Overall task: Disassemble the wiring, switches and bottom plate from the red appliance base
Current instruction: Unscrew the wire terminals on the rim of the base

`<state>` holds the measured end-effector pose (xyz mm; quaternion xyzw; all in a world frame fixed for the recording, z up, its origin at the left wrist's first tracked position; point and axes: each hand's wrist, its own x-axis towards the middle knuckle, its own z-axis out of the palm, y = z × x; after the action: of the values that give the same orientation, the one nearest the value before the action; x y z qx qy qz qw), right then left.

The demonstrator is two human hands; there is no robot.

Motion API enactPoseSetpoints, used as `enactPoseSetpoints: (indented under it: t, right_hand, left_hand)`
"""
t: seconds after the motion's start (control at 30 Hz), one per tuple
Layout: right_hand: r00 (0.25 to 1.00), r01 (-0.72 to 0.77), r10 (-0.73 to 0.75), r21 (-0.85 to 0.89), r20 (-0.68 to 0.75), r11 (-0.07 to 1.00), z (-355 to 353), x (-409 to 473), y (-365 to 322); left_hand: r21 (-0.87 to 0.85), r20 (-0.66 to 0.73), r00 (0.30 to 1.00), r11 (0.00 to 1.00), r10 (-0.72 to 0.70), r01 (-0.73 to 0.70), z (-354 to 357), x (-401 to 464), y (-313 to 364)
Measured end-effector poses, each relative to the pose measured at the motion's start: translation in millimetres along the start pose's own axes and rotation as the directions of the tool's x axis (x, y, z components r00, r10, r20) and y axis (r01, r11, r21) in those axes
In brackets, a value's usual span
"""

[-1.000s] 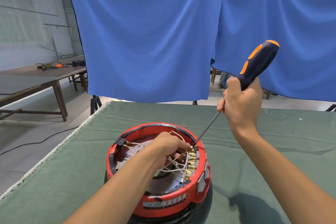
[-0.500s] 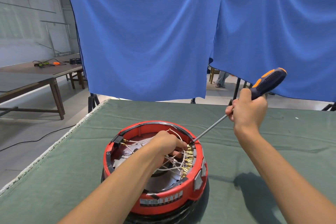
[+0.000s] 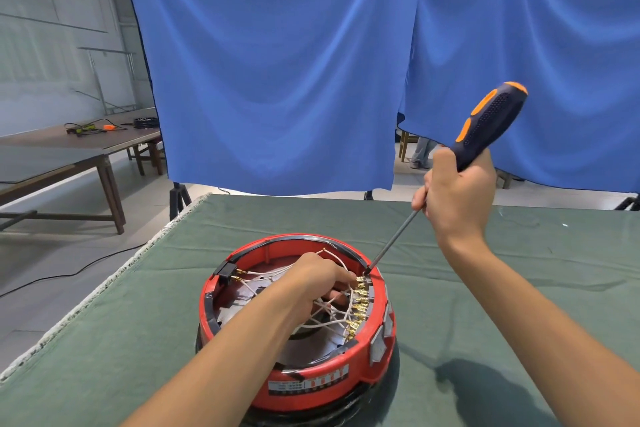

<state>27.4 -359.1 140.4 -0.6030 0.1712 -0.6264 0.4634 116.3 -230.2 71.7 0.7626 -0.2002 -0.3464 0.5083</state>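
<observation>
A workshop with blue cloth hanging as a backdrop is framing a table draped in green fabric. On it, near the front edge, the red appliance base is sitting upside down, its open underside facing up.

The left hand is reaching inside the base, its fingers curling among the white wires; whether they are pinching one wire or simply pressing the bundle aside cannot be told. The right hand is gripping the screwdriver in a closed fist around the lower part of its black and orange handle. The shaft is slanting down and left, and its tip is meeting the top of a row of brass terminals that runs along the inner right wall.

This looks like freeing a connector, with wiring, switches and plate all still in place. To do it well, the tip should be seated firmly before turning or prying, pressure should run straight along the shaft, and the left fingers should be staying clear of the blade's path.
</observation>
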Motion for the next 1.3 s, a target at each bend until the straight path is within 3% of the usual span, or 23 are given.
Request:
enactPoseSetpoints:
  t: [0.23, 0.7, 0.93, 1.13, 1.3]
  right_hand:
    - [0.998, 0.022, -0.019, -0.047, 0.065, 0.999, 4, -1, -6]
    - [0.910, 0.340, -0.258, -0.227, 0.326, 0.913, 37, -21, -29]
    - [0.995, 0.053, -0.035, -0.194, 0.095, 0.980, 16, 2, -7]
    - [0.987, -0.148, 0.136, -0.152, -0.083, 0.977, -2, 13, 19]
    - [0.978, -0.207, 0.207, -0.078, -0.011, 0.975, 2, -18, 33]
  left_hand:
    - [-0.006, 0.004, 1.000, 1.000, 0.001, -0.001, 0, 2, -1]
    - [-0.006, -0.002, 1.000, 1.000, 0.017, -0.017, 0, 5, -3]
    - [-0.001, 0.002, 1.000, 1.000, 0.028, -0.028, 2, 7, -3]
    - [0.012, -0.008, 1.000, 1.000, 0.023, -0.023, 2, 7, -2]
    - [0.003, -0.013, 1.000, 1.000, 0.021, -0.021, 3, 5, -2]
